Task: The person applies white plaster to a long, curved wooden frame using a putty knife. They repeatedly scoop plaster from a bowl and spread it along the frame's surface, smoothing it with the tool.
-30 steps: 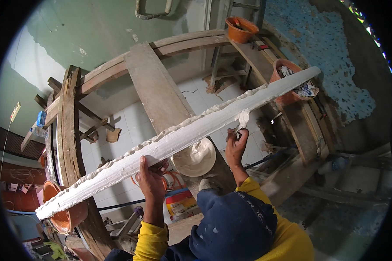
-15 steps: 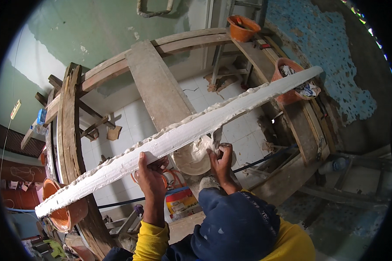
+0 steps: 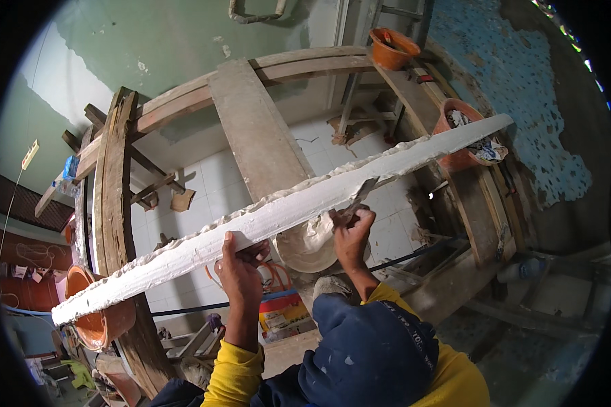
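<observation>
A long white moulding (image 3: pixel 299 209) with lumpy white paste along its far edge stretches diagonally across the view. My left hand (image 3: pixel 243 271) is closed on it from beneath, left of the middle, with the thumb against its face. My right hand (image 3: pixel 351 241) grips a putty knife (image 3: pixel 364 190), its dark blade at the moulding's near edge. A round pale bowl (image 3: pixel 297 254) of white paste sits below, partly hidden by the moulding and my right hand.
Wooden planks (image 3: pixel 251 136) form scaffolding over a tiled floor (image 3: pixel 200 183). An orange bucket (image 3: pixel 392 51) is at the back, another (image 3: pixel 448 156) right with rubbish, a third (image 3: pixel 108 325) left. A ladder (image 3: pixel 404 13) stands behind; a blue hose (image 3: pixel 183 313) crosses below.
My right hand has moved from the moulding down to the bowl and partly back up. The white paste on the knife has come away from the blade's end. The whole view has shifted slightly.
</observation>
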`<state>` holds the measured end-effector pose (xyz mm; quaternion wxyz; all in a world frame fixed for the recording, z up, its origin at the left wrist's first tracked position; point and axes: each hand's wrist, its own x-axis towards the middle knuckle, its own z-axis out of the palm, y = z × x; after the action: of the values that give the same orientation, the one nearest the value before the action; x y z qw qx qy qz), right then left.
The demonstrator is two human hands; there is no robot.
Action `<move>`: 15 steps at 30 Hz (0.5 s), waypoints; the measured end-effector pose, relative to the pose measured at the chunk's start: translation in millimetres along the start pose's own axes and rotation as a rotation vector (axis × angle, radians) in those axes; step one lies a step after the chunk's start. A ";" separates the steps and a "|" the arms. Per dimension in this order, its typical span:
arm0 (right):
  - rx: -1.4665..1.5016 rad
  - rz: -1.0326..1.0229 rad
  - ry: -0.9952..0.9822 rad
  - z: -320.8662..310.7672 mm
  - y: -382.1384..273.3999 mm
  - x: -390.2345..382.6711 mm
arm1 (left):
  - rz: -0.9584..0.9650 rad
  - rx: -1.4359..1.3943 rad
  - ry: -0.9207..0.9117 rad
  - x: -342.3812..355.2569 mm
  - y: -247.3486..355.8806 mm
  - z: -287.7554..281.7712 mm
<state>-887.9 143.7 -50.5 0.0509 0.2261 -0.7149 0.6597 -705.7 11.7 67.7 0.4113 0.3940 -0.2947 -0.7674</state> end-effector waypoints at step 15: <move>0.021 -0.300 -0.216 -6.7 -30.0 -74.6 | 0.017 0.014 0.017 -0.5 1.8 1.3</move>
<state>-811.2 168.5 -49.7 0.0694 0.4002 -0.6676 0.6240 -705.9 11.4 70.0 0.4175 0.4009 -0.2996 -0.7584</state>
